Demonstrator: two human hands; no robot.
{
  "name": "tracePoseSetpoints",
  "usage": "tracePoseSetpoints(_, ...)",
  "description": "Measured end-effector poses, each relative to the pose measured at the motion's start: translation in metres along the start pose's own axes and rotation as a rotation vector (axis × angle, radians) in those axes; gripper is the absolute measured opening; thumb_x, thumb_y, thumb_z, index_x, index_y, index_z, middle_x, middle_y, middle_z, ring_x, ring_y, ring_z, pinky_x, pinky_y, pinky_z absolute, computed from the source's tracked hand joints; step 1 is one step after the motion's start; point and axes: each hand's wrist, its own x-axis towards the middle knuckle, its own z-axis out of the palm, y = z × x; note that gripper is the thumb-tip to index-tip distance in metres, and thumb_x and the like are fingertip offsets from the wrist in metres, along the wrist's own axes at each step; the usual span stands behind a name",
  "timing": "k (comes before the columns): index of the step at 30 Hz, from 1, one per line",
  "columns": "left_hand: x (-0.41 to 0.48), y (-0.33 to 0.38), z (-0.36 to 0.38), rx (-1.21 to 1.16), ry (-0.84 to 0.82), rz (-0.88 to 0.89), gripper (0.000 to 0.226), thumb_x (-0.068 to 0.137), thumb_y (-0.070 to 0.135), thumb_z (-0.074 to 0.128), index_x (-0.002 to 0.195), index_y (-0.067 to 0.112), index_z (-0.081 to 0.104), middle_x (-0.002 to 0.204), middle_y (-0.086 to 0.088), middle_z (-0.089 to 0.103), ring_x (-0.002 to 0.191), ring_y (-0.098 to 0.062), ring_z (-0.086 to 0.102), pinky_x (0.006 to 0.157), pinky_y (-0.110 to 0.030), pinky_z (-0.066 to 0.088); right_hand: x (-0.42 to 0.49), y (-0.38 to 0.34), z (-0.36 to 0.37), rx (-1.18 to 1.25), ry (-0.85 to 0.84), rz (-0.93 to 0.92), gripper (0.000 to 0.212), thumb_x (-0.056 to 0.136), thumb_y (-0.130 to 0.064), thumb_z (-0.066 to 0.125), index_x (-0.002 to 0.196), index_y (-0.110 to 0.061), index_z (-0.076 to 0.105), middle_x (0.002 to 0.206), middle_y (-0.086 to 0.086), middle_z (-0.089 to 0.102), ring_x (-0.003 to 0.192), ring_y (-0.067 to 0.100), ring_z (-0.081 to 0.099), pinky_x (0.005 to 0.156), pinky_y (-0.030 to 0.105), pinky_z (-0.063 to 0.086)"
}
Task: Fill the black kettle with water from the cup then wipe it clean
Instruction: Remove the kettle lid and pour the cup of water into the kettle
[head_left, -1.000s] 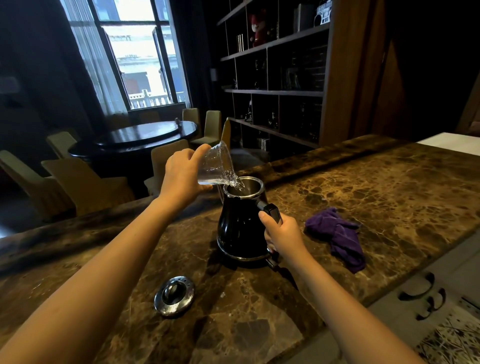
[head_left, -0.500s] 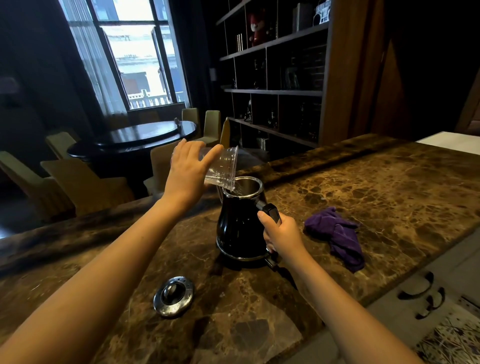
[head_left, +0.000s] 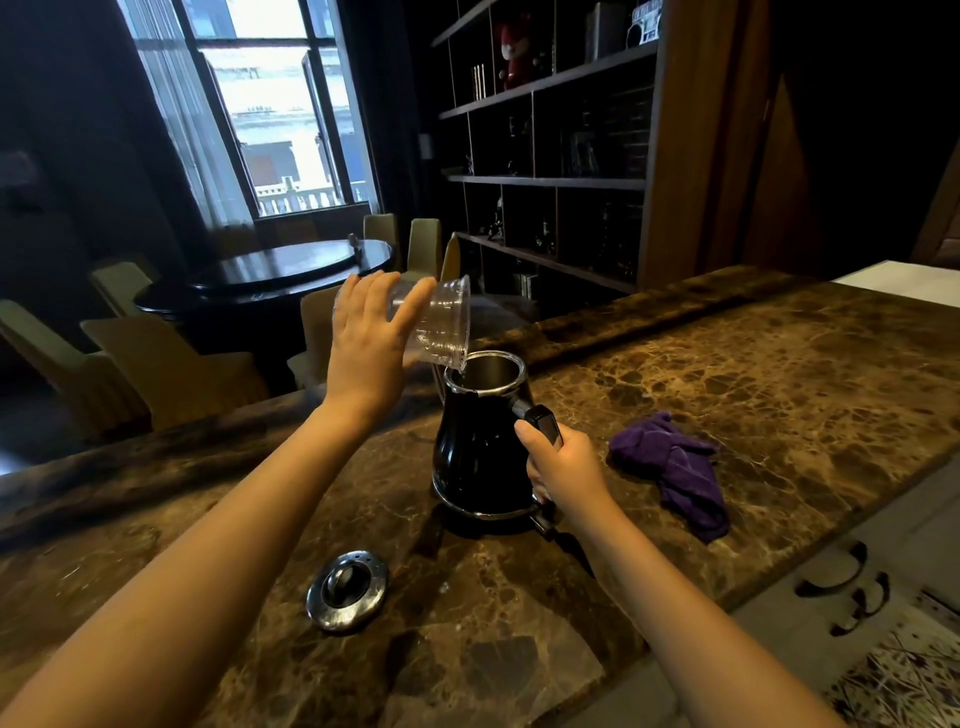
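The black kettle (head_left: 475, 457) stands upright on the brown marble counter (head_left: 753, 374), its top uncovered. My right hand (head_left: 563, 465) grips its black handle. My left hand (head_left: 366, 343) holds a clear plastic cup (head_left: 439, 322) tipped on its side, rim touching the kettle's left edge. The cup looks nearly drained. The kettle's silver lid (head_left: 347, 591) lies flat on the counter in front of the kettle, to the left. A crumpled purple cloth (head_left: 675, 467) lies to the right of the kettle.
The counter's near edge runs diagonally at the lower right, with floor and slippers (head_left: 844, 579) below it. Beyond the counter's raised back ledge are a dark round table (head_left: 291, 270), green chairs and a tall shelf unit (head_left: 550, 156).
My left hand has tipped the cup further, from a shallow pour to lying almost on its side, and lifted slightly. The water stream has stopped. Right hand and kettle stayed put.
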Motion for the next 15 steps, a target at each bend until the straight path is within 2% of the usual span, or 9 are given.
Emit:
tracePoseSetpoints(2, -0.009, 0.000, 0.007, -0.116, -0.012, -0.128, 0.081, 0.066, 0.020, 0.078, 0.133, 0.025, 0.033, 0.123, -0.019, 0.049, 0.115, -0.034, 0.043, 0.106, -0.048, 0.028, 0.000, 0.000, 0.000, 0.009, -0.001, 0.001, 0.028, 0.088, -0.027, 0.056, 0.063, -0.017, 0.047, 0.043, -0.006, 0.042, 0.034, 0.006, 0.039, 0.036, 0.019, 0.031)
tracePoseSetpoints(4, -0.020, 0.001, 0.015, -0.251, -0.053, -0.250, 0.084, 0.062, 0.026, 0.081, 0.132, 0.024, 0.034, 0.119, -0.015, 0.051, 0.107, -0.030, 0.045, 0.096, -0.039, 0.034, 0.000, 0.000, -0.001, 0.005, -0.005, 0.004, 0.027, 0.088, -0.028, 0.056, 0.065, -0.016, 0.048, 0.042, -0.008, 0.043, 0.034, 0.005, 0.039, 0.036, 0.019, 0.032)
tracePoseSetpoints(10, -0.036, -0.004, 0.027, -0.790, -0.146, -0.581, 0.093, 0.057, 0.030, 0.084, 0.132, 0.026, 0.030, 0.132, -0.003, 0.047, 0.113, -0.012, 0.042, 0.090, -0.030, 0.038, 0.001, 0.000, 0.001, -0.021, 0.014, -0.014, 0.030, 0.088, -0.027, 0.056, 0.062, -0.016, 0.045, 0.042, -0.006, 0.041, 0.033, 0.006, 0.037, 0.037, 0.022, 0.030)
tracePoseSetpoints(15, -0.041, -0.021, 0.023, -1.145, -0.113, -0.835, 0.103, 0.041, 0.045, 0.086, 0.128, 0.027, 0.033, 0.120, 0.003, 0.053, 0.105, -0.011, 0.055, 0.079, -0.025, 0.048, 0.001, 0.000, 0.000, -0.032, 0.010, -0.011, 0.029, 0.088, -0.028, 0.055, 0.064, -0.015, 0.046, 0.044, -0.005, 0.041, 0.035, 0.006, 0.038, 0.038, 0.020, 0.031)
